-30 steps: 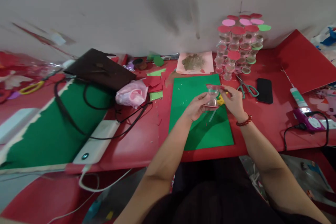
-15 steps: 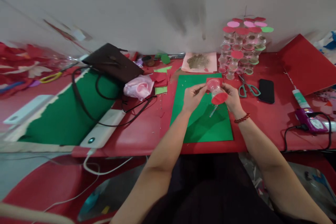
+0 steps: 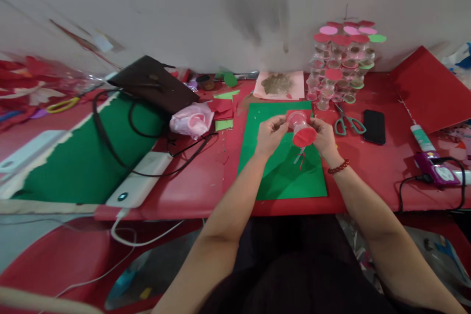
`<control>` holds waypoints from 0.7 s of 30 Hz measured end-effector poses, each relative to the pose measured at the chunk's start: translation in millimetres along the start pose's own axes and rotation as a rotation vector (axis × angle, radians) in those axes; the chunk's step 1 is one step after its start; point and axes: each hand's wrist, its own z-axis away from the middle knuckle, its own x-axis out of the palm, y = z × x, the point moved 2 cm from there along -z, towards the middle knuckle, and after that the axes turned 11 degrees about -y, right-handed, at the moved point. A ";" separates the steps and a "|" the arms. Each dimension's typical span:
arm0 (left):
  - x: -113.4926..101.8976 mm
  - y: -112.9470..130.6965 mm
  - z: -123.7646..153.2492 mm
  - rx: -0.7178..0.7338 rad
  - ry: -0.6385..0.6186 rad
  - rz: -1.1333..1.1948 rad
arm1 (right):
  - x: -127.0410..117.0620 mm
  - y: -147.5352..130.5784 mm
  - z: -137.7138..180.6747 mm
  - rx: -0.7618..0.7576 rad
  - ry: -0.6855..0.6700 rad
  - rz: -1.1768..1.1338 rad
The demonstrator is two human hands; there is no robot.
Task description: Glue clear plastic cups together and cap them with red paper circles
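Over the green sheet, both hands hold up a small clear plastic piece, narrow in the middle, with a red round end tilted towards me. Behind its far end shows a red paper square. My left hand is closed in a pinch at the left edge of the paper. On the other side, my right hand closes around the right edge, its fingertips partly hidden. A thin red strip shows on the green sheet below.
Teal-handled scissors and a black phone lie to the right. Behind them stands a stack of clear cups topped with coloured discs. A glue tube, red board, white power bank and black cable surround the workspace.
The clear plastic piece has turned slightly, its red end shifting a little left and facing me more. A thin red strip now shows beneath it. Both hands keep their grip.
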 end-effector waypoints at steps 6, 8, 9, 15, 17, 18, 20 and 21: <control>-1.4 -2.1 -1.5 -0.093 -0.015 0.151 | 0.0 -1.9 0.2 0.041 0.015 0.048; -1.6 -3.7 -2.0 -0.149 -0.019 0.229 | 1.0 -3.6 1.0 0.065 -0.007 0.060; -1.7 -4.8 -2.4 -0.178 -0.021 0.256 | 1.6 -4.5 1.5 0.075 -0.025 0.059; -3.3 -11.3 -3.8 -0.373 -0.041 0.380 | -1.8 -6.8 2.9 0.159 0.001 -0.058; -3.3 -11.5 -2.9 -0.468 -0.043 0.401 | -3.6 -6.9 2.6 0.220 0.031 -0.089; -3.1 -11.0 -2.2 -0.508 -0.042 0.404 | -4.0 -7.3 2.5 0.249 0.039 -0.102; -2.2 -9.6 -1.0 -0.553 -0.033 0.396 | -3.7 -9.2 2.4 0.294 0.046 -0.126; -1.6 -8.8 -0.5 -0.556 -0.024 0.392 | -3.2 -10.6 2.5 0.310 0.053 -0.135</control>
